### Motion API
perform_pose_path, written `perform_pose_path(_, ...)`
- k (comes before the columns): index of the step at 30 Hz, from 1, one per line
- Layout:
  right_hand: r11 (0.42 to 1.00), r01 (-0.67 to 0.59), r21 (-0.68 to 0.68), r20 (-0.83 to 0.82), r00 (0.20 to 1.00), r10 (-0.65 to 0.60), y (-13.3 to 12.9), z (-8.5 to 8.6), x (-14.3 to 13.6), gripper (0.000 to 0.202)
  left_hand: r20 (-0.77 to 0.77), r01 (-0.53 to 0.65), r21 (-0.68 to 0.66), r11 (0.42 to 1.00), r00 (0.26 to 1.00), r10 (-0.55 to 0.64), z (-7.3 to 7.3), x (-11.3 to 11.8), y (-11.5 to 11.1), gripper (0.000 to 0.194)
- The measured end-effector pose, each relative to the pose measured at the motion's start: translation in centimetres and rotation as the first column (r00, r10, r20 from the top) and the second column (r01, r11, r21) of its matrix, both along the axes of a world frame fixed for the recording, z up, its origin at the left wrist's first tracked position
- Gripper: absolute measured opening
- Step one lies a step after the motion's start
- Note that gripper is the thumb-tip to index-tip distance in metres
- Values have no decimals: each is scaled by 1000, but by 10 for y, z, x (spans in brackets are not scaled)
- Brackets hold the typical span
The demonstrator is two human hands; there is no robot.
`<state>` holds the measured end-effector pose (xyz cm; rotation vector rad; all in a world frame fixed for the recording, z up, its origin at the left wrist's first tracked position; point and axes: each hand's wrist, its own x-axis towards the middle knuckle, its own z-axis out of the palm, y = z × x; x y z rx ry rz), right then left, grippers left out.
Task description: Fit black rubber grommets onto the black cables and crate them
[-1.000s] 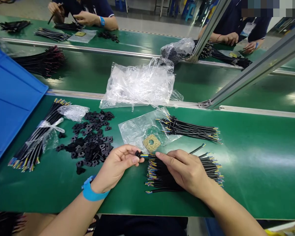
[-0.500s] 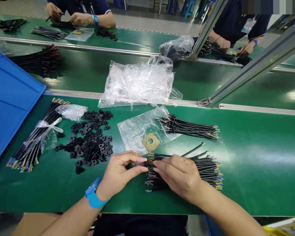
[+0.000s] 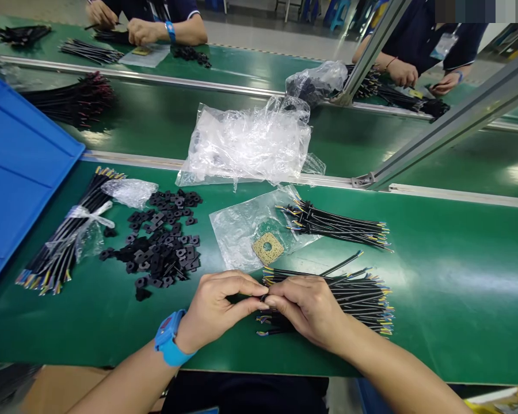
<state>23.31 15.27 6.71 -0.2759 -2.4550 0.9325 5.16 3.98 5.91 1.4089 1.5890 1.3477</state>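
My left hand [image 3: 218,305], wearing a blue wristband, pinches a small black rubber grommet between thumb and forefinger, mostly covered by the fingertips. Meeting it tip to tip, my right hand [image 3: 313,307] is closed on the end of a black cable, which is largely hidden by the fingers. Beneath and beside my right hand lies a pile of short black cables [image 3: 362,302] with coloured wire ends. Loose black grommets [image 3: 164,253] are heaped left of my hands. Behind the pile, a bundle of cables [image 3: 345,226] carries black pieces near its left ends.
A yellowish square sponge [image 3: 276,257] with a hole rests on a clear plastic bag [image 3: 228,227]. At left are a tied cable bundle [image 3: 64,241] and a blue bin [image 3: 21,167]. Crumpled plastic bags [image 3: 250,144] lie by the metal rail. Across the bench, co-workers' hands [image 3: 142,31] handle cables.
My right hand has drawn its fingers in to the cable's end, and my left fingertips have moved slightly right to meet them. The view has shifted a little.
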Motion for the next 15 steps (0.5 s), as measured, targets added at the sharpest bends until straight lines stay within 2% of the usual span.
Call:
perform_pose_path(3,999,5,48,-18,1000,-4,2,1,-2,36,-17,22,17,1000,1000,-22,1,-5,-1,16)
perform_pose_path(5,990,42,134,-68,997,-33,5,5,-1,33,-29,4,25,1000,1000,-4,4,-16,-5,33)
perform_pose_path(6,980,71,184,-95,994,-54,7,7,1,30,-44,-53,32,998,998,54,6,-23,-7,44)
perform_pose_path(7,966,106,234,-118,990,-80,11,10,5,27,-59,-158,57,986,985,161,9,-33,-10,52)
perform_pose_path(8,948,143,286,-132,985,-109,16,12,9,23,-101,-315,73,946,942,321,11,-42,-13,52)
perform_pose_path(10,897,212,388,-130,976,-174,30,15,20,16,-257,-588,90,804,766,589,15,-62,-18,42)
perform_pose_path(11,859,248,449,-122,969,-216,39,15,26,15,-365,-655,89,750,679,637,16,-71,-21,37)
perform_pose_path(12,817,285,502,-131,958,-254,49,13,31,16,-478,-675,78,734,621,622,16,-78,-23,34)
perform_pose_path(15,711,374,596,-135,919,-369,79,4,39,16,-754,-584,-13,812,539,376,12,-89,-24,36)
